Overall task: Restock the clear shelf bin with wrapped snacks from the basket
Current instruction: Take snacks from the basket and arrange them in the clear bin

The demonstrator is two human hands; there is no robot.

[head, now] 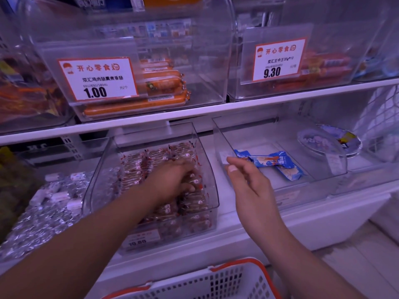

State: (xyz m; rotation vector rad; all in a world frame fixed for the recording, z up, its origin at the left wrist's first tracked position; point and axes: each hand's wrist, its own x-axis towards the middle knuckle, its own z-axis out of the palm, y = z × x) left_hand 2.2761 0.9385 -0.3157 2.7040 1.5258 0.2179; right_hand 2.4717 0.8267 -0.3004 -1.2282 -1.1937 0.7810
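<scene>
A clear shelf bin [207,169] on the lower shelf is packed with small red-and-clear wrapped snacks [140,167]. My left hand [172,180] reaches into it, palm down on the snacks, fingers curled among them; whether it grips one I cannot tell. My right hand [244,180] hovers to the right of that bin, in front of the neighbouring bin's wall, fingers loosely apart and holding nothing. A white basket with orange handles [216,279] sits at the bottom edge, below my arms; its contents are hidden.
The neighbouring clear bin [220,134] holds a few blue wrapped packets [272,162]. Silver-wrapped candies [47,203] fill the bin on the left. Above, bins of orange sausages [164,83] carry price cards [97,78]. Round blue-lidded tubs [323,141] sit at the right.
</scene>
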